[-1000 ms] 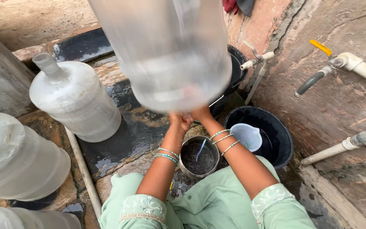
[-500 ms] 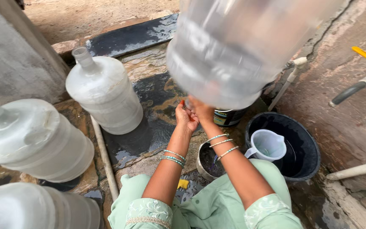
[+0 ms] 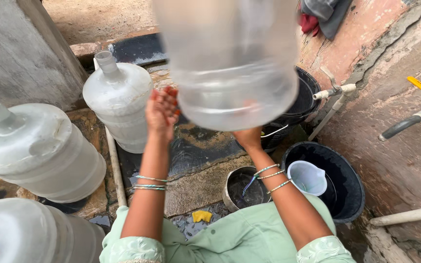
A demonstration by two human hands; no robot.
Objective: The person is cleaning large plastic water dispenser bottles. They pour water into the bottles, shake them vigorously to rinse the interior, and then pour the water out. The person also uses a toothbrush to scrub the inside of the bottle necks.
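No packages, labels, signs or screens in view; water jugs plain, unlabelled.

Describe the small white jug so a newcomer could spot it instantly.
Find the big black tub on the ground at lower right, below the pipes on the wall. The small white jug sits inside it, by the person's right forearm. Unlike the steel pot beside the tub, it is pale plastic with a pouring lip.
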